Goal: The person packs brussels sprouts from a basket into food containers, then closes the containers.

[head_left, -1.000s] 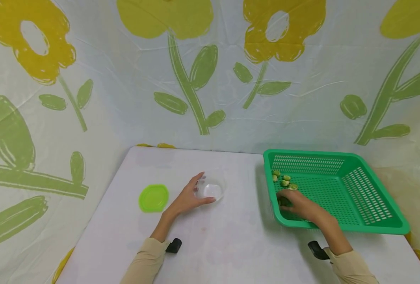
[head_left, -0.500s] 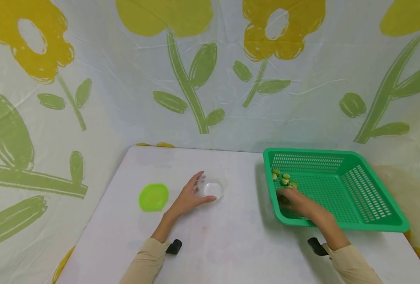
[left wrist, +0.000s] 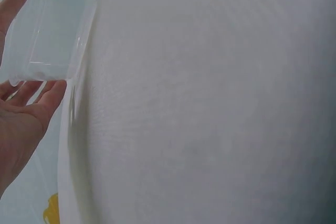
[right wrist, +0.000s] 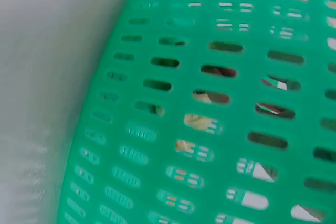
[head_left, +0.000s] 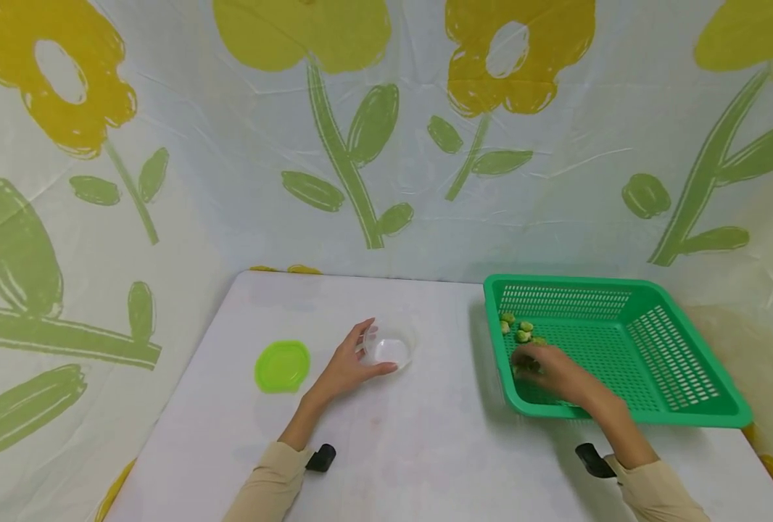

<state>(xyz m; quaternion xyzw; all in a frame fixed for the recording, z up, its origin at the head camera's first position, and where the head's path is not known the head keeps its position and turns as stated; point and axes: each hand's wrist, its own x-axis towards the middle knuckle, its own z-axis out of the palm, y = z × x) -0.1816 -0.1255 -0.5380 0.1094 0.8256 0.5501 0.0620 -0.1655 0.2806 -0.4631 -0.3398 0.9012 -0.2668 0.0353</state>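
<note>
While my left hand (head_left: 352, 365) curves widely round a clear plastic container (head_left: 390, 351) at the centre of the head view, thumb on its near side and fingers on its far side, my right hand (head_left: 561, 375) reaches into the green slotted basket (head_left: 687, 418) at lower right. Its fingers are bent, but I cannot tell whether they hold anything. Brussels sprouts (head_left: 524, 336) lie just beyond them, along the basket's left side. A lime-green lid (head_left: 283, 367) lies left of my left hand.
</note>
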